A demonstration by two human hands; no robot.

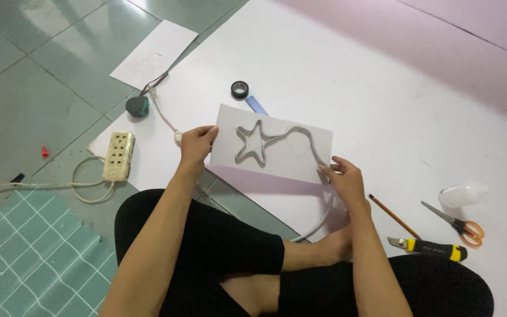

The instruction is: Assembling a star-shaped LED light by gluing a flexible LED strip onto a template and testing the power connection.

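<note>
While you're sitting cross-legged on the floor, you've got the white card [272, 144] pinched at both short ends: left hand [196, 144] grips the 9 o'clock edge, right hand [344, 178] clamps the corner at about 4 o'clock. So the card's long axis runs straight between your hands, tilted a bit down to the right. Neither hand is nearer; it's shared. On the card sits a grey cord [257, 142] bent into a star outline, its tail curving off toward your right fingers and dropping below the card. Scissors [460, 223], a utility knife [428, 247] and a pencil [393, 215] lie near, at 4 o'clock.
</note>
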